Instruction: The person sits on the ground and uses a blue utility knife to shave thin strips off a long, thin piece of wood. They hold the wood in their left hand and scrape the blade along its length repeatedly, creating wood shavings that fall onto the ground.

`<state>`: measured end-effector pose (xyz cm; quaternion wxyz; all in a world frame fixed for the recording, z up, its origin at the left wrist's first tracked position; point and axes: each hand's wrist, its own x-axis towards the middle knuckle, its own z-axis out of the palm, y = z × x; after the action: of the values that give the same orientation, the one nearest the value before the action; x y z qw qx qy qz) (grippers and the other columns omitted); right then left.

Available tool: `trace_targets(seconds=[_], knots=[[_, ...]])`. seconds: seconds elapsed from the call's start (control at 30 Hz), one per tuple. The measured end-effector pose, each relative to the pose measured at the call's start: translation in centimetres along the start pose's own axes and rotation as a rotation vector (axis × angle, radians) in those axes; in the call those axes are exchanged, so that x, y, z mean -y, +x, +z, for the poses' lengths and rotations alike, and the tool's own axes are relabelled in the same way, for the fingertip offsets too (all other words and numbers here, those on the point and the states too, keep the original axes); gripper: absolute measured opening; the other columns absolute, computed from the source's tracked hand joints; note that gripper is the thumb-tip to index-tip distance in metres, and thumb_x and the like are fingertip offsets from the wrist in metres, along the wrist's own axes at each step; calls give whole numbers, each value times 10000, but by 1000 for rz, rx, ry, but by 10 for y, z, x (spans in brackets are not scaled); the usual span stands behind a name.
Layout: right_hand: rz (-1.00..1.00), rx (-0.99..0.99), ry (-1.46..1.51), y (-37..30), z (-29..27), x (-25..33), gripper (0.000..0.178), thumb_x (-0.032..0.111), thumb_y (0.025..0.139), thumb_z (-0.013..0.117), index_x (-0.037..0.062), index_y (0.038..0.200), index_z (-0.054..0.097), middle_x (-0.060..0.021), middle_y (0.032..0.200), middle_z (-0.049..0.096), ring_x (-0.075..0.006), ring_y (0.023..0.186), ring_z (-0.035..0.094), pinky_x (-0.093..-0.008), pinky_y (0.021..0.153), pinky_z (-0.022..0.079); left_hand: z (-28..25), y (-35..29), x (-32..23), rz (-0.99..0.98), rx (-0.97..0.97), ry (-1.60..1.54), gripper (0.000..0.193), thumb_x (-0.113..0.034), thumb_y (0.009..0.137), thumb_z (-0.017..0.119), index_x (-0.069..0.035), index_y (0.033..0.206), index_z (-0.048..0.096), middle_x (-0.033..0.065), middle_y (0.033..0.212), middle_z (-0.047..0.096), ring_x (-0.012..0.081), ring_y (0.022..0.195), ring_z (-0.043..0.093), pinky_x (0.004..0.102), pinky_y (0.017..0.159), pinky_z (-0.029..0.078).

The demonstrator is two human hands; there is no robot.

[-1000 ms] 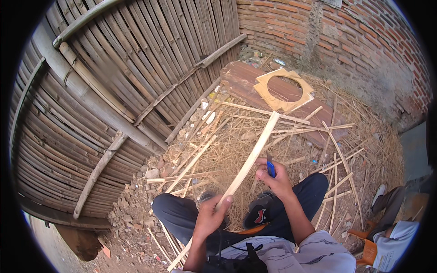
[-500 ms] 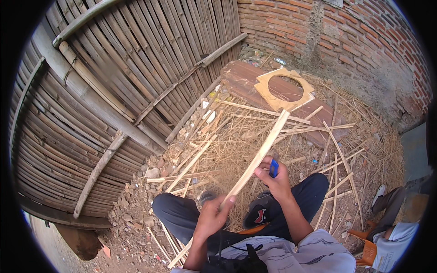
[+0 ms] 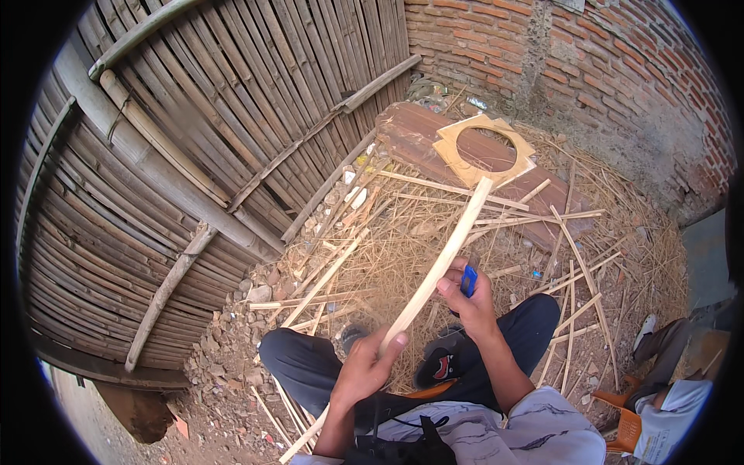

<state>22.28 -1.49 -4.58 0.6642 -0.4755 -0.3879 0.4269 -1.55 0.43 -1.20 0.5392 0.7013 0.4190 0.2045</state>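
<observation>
A long pale bamboo strip (image 3: 438, 275) slants across my lap, its far end pointing up toward the board. My left hand (image 3: 367, 364) is wrapped round its lower part, and the tail of the strip runs out under my left forearm. Against the strip's right edge, midway up, is my right hand (image 3: 469, 302), closed on a blue cutter knife (image 3: 468, 280). The knife's blade is mostly hidden by the fingers and the strip.
Beyond my knees lies a brown wooden board (image 3: 411, 132) carrying a plywood piece with a round hole (image 3: 525, 159). Bamboo strips and shavings (image 3: 418, 225) litter the ground. A bamboo wall (image 3: 232, 101) rises at left, a brick wall (image 3: 597, 70) behind. Another person (image 3: 674, 411) sits at right.
The bamboo strip has slid slightly down and toward me, its far end now lower. My right hand has shifted a little, with the cutter knife tilted differently.
</observation>
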Motion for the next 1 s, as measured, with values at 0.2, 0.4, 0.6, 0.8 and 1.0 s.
trace_targets(seconds=[0.2, 0.4, 0.6, 0.8, 1.0], knots=[[-17, -1, -22, -1, 4, 12, 395, 130, 1030, 721, -43, 1363, 598, -112, 997, 776, -174, 923, 749, -314, 828, 573, -2, 1, -11, 36, -4, 76, 317, -289, 1131, 603, 3, 1238, 666, 220, 790, 656, 362, 696, 652, 450, 681, 501], [-264, 192, -394, -15, -5, 12, 324, 196, 1012, 707, -7, 1259, 650, -132, 960, 752, -230, 840, 761, -348, 741, 571, -2, 5, -13, 76, -51, 106, 311, -267, 1111, 639, 2, 1266, 648, 246, 834, 673, 443, 749, 675, 473, 691, 506], [-551, 165, -773, -23, 6, 8, 237, 214, 976, 747, 16, 1103, 722, -124, 889, 737, -310, 724, 730, -405, 620, 550, 4, 9, -18, 143, -97, 78, 333, -310, 1100, 679, 6, 1190, 630, 103, 795, 614, 189, 683, 521, 373, 639, 474], [-726, 171, -937, -28, 15, 6, 271, 234, 911, 815, 58, 1110, 759, -70, 813, 710, -245, 648, 702, -372, 554, 534, 7, 12, -20, 150, -93, 58, 460, -335, 985, 831, 11, 1228, 650, 188, 830, 701, 353, 686, 667, 431, 666, 526], [-735, 127, -924, -29, 20, -1, 318, 228, 851, 850, 73, 1120, 779, -43, 773, 684, -220, 590, 674, -355, 520, 519, 11, 16, -17, 141, -155, 55, 357, -292, 1015, 804, 26, 1129, 689, 83, 842, 687, 153, 736, 577, 353, 683, 518]])
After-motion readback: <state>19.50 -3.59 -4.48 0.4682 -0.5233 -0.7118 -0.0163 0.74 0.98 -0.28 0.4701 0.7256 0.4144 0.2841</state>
